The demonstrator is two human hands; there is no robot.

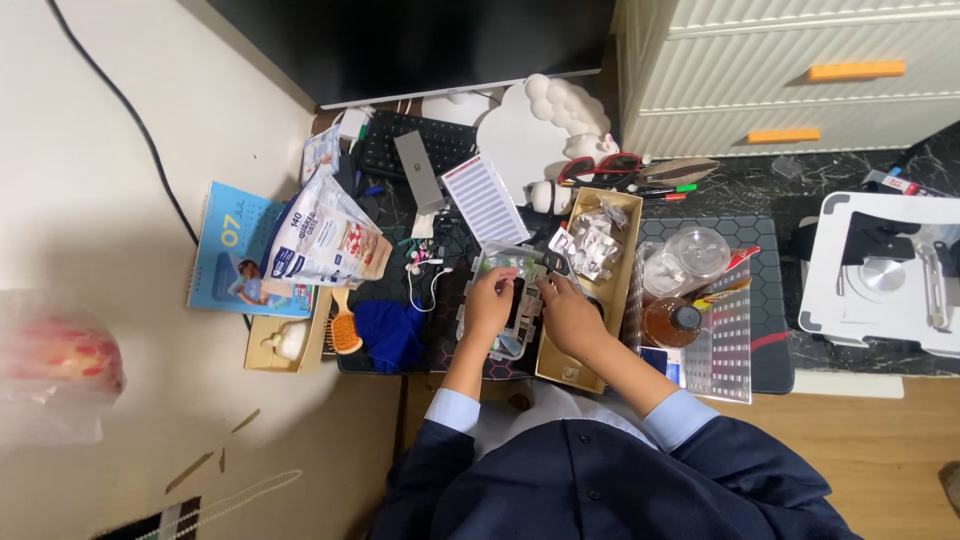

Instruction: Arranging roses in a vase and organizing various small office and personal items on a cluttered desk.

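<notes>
My left hand [488, 305] and my right hand [565, 312] meet over a clear plastic organiser tray [478, 268] on a cluttered dark desk. Between the fingers of both hands sits a small dark object [518, 300]; what it is cannot be made out. Beside my right hand stands a long cardboard box [622, 262] with blister packs [592, 245] in it. Both sleeves are dark blue with light blue cuffs.
A clear bin [728, 345] with a brown bottle [670, 320] and a plastic cup stands to the right. Left are a blue cloth [390, 335], an orange brush [345, 330], a wipes pack [325, 240] and a calendar [228, 255]. A keyboard [415, 140], monitor and drawers [790, 70] lie behind.
</notes>
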